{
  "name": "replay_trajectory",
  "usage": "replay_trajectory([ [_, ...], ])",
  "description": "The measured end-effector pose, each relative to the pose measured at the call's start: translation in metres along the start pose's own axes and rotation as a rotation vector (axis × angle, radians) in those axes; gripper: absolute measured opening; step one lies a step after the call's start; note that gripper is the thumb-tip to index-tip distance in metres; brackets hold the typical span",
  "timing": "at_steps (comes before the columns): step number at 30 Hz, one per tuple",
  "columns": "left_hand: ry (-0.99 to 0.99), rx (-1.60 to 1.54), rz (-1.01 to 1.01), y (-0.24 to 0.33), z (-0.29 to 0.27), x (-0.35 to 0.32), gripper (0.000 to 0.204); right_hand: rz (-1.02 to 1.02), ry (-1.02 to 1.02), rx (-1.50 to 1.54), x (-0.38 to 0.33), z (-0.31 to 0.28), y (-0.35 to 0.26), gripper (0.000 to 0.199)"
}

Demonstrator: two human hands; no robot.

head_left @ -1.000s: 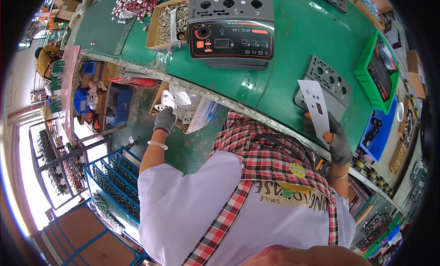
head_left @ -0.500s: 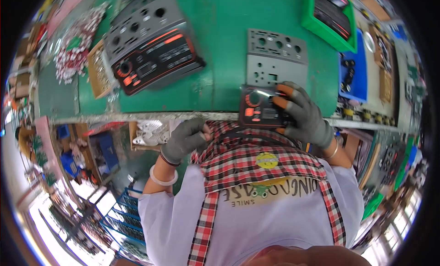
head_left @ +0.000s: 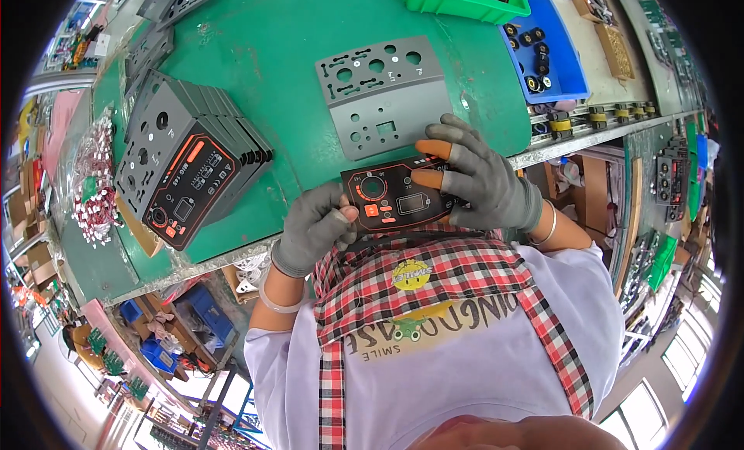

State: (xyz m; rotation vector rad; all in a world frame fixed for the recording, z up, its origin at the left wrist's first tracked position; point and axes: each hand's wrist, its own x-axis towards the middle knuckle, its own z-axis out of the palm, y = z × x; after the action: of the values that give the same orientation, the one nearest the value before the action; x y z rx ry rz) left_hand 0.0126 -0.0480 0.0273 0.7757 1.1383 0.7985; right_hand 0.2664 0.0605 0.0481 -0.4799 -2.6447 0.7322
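Pretty typical workshop setup here: a big green workbench [head_left: 271, 55] fills the top half of the frame, its front edge running from lower left to the right. Under the bench at lower left there are cardboard boxes and blue bins [head_left: 203, 310], kind of cluttered. A blue tray [head_left: 559, 62] and a green tray [head_left: 465, 0] sit near the top right. More shelving with green crates [head_left: 663, 256] runs down the right edge. Bright daylight comes through windows [head_left: 686, 349] at lower right, and the lower left floor looks washed out.
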Motion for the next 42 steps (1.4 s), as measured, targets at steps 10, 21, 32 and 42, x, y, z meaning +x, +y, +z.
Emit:
replay_trajectory([
  [10, 0.079, -0.069, 0.314, 0.013, -0.002, 0.006, 0.029, 0.661, 0.454, 1.111, -0.022, 0.003, 0.035, 0.049],
  [21, 0.407, 0.471, -0.028, 0.011, -0.005, 0.068, 0.025, 0.851, 0.361, 0.381, -0.008, 0.030, 0.070, 0.022],
  [32, 0.376, 0.512, -0.065, 0.014, -0.008, 0.072, 0.024, 0.877, 0.260, 0.230, -0.002, 0.028, 0.070, 0.024],
  [42, 0.381, 0.533, -0.073, 0.012, -0.010, 0.072, 0.024, 0.895, 0.255, 0.233, 0.000, 0.026, 0.069, 0.025],
])
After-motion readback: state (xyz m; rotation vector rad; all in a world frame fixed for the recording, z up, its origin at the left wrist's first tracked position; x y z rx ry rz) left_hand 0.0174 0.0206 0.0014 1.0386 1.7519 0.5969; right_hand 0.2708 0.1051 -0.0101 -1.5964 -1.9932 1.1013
